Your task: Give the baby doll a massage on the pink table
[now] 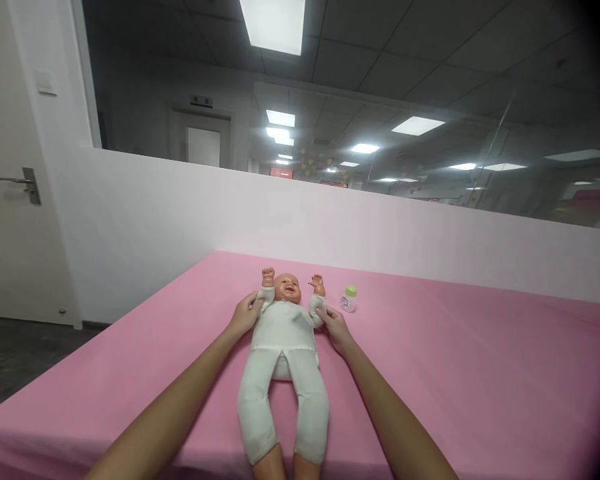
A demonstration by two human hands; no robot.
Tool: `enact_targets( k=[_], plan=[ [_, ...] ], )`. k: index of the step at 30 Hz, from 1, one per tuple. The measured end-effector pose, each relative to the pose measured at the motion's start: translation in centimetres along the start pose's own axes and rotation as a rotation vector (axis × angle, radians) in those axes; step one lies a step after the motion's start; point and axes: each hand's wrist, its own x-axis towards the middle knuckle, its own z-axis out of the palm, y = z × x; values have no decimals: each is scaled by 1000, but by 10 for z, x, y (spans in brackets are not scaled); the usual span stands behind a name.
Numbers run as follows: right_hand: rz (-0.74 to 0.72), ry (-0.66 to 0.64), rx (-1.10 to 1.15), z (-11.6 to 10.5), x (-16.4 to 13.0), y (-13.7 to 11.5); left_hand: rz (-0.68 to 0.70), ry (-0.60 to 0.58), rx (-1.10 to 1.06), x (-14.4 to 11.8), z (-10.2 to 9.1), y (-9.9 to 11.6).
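Observation:
A baby doll [284,327] with a white cloth body lies on its back on the pink-covered table [460,373], head toward the wall and legs toward me. Both its arms are raised beside its head. My left hand [245,315] is closed round the doll's arm on the left side of the view. On the other side, my right hand [336,328] grips the doll's other arm, thumb on top of the white sleeve. Some of my fingers are hidden behind the doll's arms.
A small clear bottle with a green cap [349,300] stands just right of the doll's raised hand. Behind the table runs a low white wall [300,213] with a large window [360,100] above it. A door [20,220] is at the far left.

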Motion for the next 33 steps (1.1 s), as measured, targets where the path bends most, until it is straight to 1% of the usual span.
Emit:
enact_targets(
  k=[4, 14, 19, 22, 29, 33],
  plan=[
    [11, 15, 9, 1, 0, -1, 12, -19, 11, 0, 0, 0],
    [-3, 23, 12, 1, 1, 1, 5, -5, -3, 0, 1, -1],
    [22, 83, 17, 3, 1, 0, -70, -14, -56, 2, 0, -8],
    [24, 92, 14, 4, 1, 0, -102, -29, -55, 2, 0, -11],
    [-41, 41, -3, 3, -3, -4, -34, -17, -134, 1, 0, -4],
    [19, 76, -6, 5, -2, -4, -114, -18, -136, 3, 0, -9]
  ],
)
